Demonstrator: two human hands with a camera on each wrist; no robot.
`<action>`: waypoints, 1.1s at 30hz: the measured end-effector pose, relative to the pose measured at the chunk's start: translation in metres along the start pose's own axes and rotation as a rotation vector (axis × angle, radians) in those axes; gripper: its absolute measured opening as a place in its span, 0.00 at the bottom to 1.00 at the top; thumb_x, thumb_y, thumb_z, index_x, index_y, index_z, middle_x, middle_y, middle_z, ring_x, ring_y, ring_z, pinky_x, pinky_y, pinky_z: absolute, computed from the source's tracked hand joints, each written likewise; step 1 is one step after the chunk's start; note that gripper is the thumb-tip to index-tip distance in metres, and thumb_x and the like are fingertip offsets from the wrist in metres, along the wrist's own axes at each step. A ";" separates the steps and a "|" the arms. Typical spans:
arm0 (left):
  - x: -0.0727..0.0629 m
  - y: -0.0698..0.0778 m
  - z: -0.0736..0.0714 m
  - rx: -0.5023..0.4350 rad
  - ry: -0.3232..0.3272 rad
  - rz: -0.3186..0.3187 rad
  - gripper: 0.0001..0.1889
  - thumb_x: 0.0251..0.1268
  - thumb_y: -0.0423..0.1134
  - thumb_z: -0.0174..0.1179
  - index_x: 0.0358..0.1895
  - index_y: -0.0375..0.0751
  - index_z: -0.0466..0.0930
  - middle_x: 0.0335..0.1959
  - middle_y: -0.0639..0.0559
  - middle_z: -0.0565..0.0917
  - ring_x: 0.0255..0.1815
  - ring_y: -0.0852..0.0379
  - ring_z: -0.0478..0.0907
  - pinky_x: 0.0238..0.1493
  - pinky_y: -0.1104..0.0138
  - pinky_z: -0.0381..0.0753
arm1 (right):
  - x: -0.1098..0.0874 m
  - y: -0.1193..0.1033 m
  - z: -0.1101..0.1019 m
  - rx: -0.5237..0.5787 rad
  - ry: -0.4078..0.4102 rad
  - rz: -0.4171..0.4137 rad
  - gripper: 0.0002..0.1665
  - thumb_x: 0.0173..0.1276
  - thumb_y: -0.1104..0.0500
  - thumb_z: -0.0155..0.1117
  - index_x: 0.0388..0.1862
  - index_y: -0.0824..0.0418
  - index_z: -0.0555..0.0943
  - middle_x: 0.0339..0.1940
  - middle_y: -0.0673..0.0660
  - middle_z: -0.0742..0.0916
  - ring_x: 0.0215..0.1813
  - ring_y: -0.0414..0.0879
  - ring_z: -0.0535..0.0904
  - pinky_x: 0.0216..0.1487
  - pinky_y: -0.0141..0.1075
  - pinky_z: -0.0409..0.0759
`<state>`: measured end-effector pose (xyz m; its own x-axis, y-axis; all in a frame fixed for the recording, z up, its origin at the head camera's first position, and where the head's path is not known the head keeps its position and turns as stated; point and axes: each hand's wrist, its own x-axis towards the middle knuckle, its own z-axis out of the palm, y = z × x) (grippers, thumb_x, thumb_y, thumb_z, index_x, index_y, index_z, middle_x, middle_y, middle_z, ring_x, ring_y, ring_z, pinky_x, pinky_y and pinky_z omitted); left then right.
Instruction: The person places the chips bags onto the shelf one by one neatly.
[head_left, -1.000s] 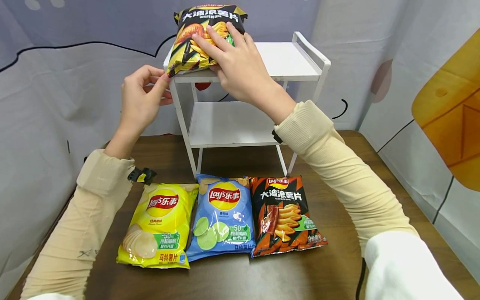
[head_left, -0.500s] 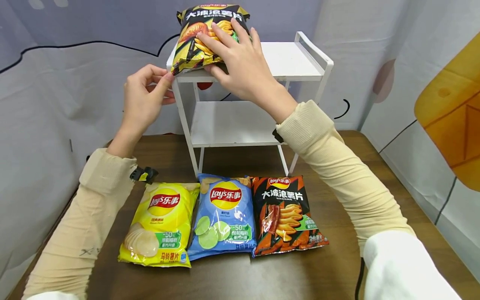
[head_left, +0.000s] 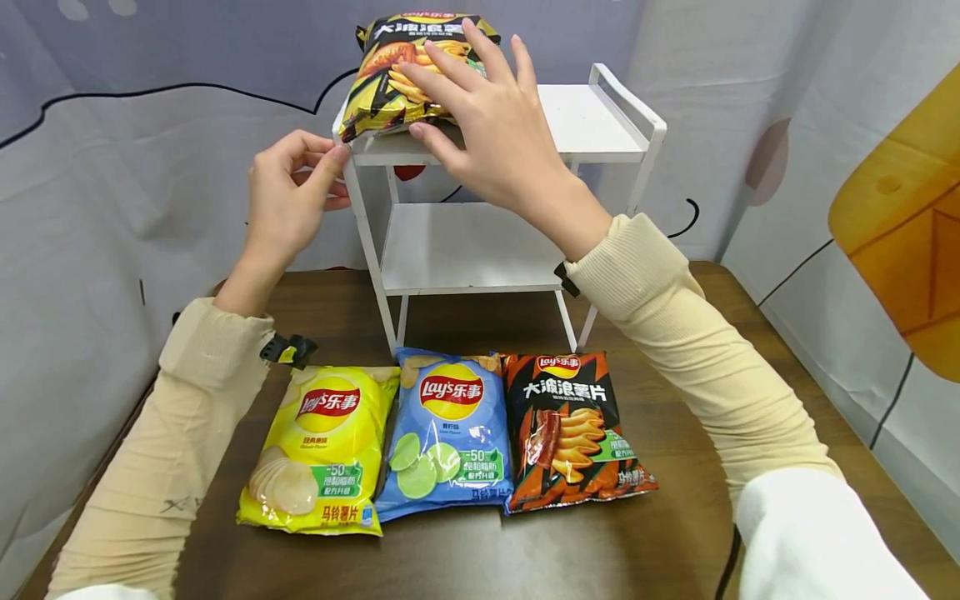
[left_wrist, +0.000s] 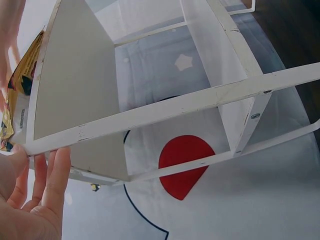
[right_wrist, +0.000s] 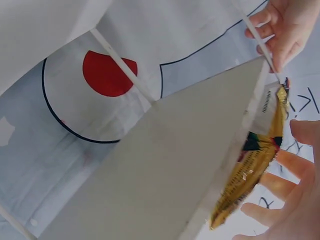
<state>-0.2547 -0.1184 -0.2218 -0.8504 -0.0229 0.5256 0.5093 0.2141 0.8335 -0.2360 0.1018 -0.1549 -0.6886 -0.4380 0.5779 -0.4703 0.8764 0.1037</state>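
Observation:
A black and yellow bag of potato chips (head_left: pixel 386 96) lies on the left part of the top shelf of a white rack (head_left: pixel 468 246). My left hand (head_left: pixel 288 192) grips the rack's front left corner, thumb in front and fingers curled behind, as the left wrist view shows too. The bag's lower corner lies just above that thumb. My right hand (head_left: pixel 498 125) hovers at the bag's right side with its fingers spread and nearly straight, overlapping the bag in the head view. In the right wrist view a gap shows between the bag's gold underside (right_wrist: pixel 250 172) and the palm.
On the brown table (head_left: pixel 585 550) before the rack lie a yellow chip bag (head_left: pixel 318 450), a blue one (head_left: pixel 446 429) and a black and orange one (head_left: pixel 573 433), side by side. The rack has a raised side handle (head_left: pixel 626 100) at right. Printed cloth hangs behind.
My right hand has lifted off the front of the bag and shifted slightly right, its fingers spreading. The bag's lower corner has moved up a little from my left thumb. The left hand stays put.

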 end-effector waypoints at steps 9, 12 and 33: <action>0.001 -0.001 -0.001 -0.006 0.007 0.006 0.06 0.65 0.39 0.61 0.38 0.40 0.81 0.26 0.60 0.79 0.21 0.68 0.80 0.27 0.78 0.86 | -0.023 0.003 -0.006 0.012 0.078 -0.043 0.27 0.74 0.41 0.49 0.69 0.46 0.71 0.72 0.49 0.72 0.79 0.50 0.51 0.82 0.52 0.37; 0.001 -0.002 0.000 -0.004 0.011 0.004 0.06 0.65 0.40 0.62 0.38 0.41 0.81 0.27 0.60 0.79 0.21 0.68 0.80 0.27 0.78 0.85 | -0.033 0.005 -0.004 0.008 0.117 -0.074 0.26 0.74 0.42 0.49 0.67 0.48 0.72 0.70 0.50 0.74 0.79 0.51 0.53 0.82 0.52 0.39; 0.001 -0.002 0.003 0.000 0.036 0.002 0.06 0.64 0.40 0.62 0.38 0.43 0.81 0.28 0.60 0.79 0.21 0.68 0.79 0.27 0.78 0.85 | -0.100 0.003 -0.008 -0.035 0.320 -0.263 0.23 0.70 0.49 0.59 0.58 0.58 0.80 0.60 0.57 0.82 0.71 0.58 0.66 0.76 0.56 0.59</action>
<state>-0.2569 -0.1157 -0.2231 -0.8439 -0.0576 0.5334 0.5114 0.2144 0.8322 -0.1640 0.1494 -0.2060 -0.3390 -0.5679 0.7500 -0.5846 0.7518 0.3051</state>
